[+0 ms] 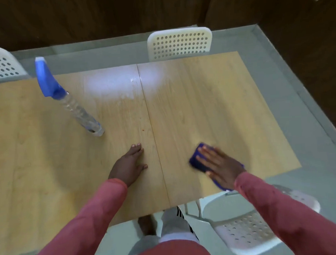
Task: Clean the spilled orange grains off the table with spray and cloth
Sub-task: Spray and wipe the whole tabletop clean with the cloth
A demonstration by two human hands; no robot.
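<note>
A light wooden table (210, 98) fills the view, split by a seam down its middle. My right hand (218, 163) lies flat with straight fingers on a blue cloth (196, 160), pressing it onto the table near the front right edge. My left hand (129, 165) rests open on the tabletop just left of the seam. A clear spray bottle (74, 106) with a blue trigger head stands at the left. One tiny orange grain (143, 129) lies beside the seam, ahead of my left hand. A wet sheen (123, 83) shows at the far middle.
A white perforated chair (180, 43) stands behind the table's far edge. Another white chair (0, 65) is at the far left, and a third chair (250, 231) sits by the front right corner. My legs stand at the table's near edge.
</note>
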